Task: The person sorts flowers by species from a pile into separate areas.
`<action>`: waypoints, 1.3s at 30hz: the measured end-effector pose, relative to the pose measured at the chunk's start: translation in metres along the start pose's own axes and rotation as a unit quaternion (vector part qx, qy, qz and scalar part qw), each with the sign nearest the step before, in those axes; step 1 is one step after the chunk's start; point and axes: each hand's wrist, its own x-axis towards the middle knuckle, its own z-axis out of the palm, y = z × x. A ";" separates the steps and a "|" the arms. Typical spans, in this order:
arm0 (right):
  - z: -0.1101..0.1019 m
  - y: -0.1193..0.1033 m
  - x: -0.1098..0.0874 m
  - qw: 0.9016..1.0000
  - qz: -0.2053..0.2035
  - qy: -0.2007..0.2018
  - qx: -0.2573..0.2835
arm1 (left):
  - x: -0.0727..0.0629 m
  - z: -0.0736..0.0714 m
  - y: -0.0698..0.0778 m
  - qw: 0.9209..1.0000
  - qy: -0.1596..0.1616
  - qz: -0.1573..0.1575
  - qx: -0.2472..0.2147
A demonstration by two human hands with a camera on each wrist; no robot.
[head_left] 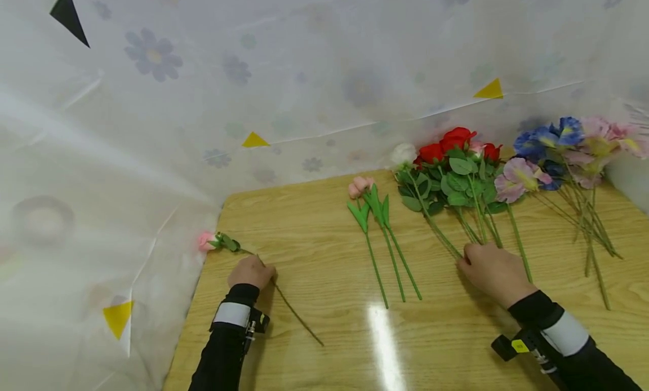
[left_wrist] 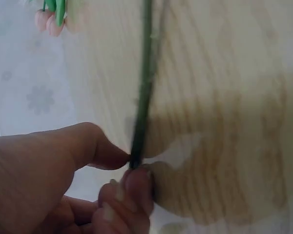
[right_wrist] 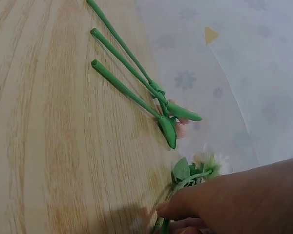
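My left hand (head_left: 252,271) pinches the thin stem of a pink rose (head_left: 206,241) at the table's left side. In the left wrist view the green stem (left_wrist: 145,73) runs up from between thumb and fingertips. The rose's head points left, and its stem slants toward the front. On the right, my right hand (head_left: 494,271) grips the stem of a white rose (head_left: 404,154), with thumb and fingers low on it. Several red roses (head_left: 458,138) lie beside it, their stems running to the same hand. Its fingertips are partly hidden in the right wrist view.
Three pink tulips (head_left: 361,184) with green stems lie between the hands. Blue irises (head_left: 550,138) and pink-purple irises (head_left: 519,180) lie in a heap at the right. A patterned white sheet (head_left: 314,87) hangs behind the wooden table (head_left: 304,227) and along its left edge.
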 end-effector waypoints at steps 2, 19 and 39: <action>0.001 0.000 0.000 1.000 -0.003 -0.001 -0.004 | -0.001 -0.003 -0.003 1.000 -0.015 0.001 -0.003; -0.005 -0.015 0.000 0.997 -0.047 0.037 0.039 | -0.012 -0.028 0.008 0.977 -0.039 0.033 -0.207; -0.003 -0.109 -0.011 0.875 -0.225 -0.105 0.416 | -0.074 -0.011 0.177 0.817 -0.220 0.291 -0.446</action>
